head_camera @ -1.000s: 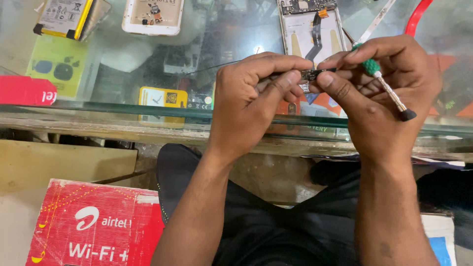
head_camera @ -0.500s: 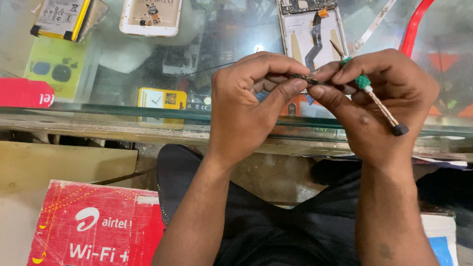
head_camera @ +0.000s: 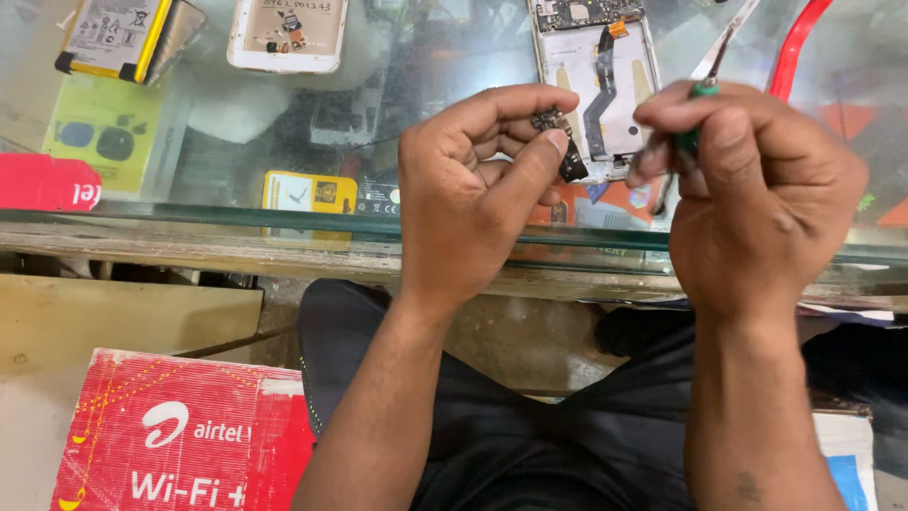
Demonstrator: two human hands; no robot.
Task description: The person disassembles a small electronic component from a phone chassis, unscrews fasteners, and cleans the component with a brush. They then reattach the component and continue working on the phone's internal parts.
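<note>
The left hand (head_camera: 463,189) pinches a small dark circuit part (head_camera: 560,142); the right hand (head_camera: 757,189) grips a green-handled screwdriver (head_camera: 695,118) above the glass counter's (head_camera: 189,213) front edge.

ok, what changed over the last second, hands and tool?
The hands have drawn apart: earlier their fingertips met over the small part, now there is a gap. The left hand still pinches the small dark part. The right hand turned, so the green-handled screwdriver, which stuck out to the right, is mostly hidden. The opened phone and glass counter are unchanged.
</note>
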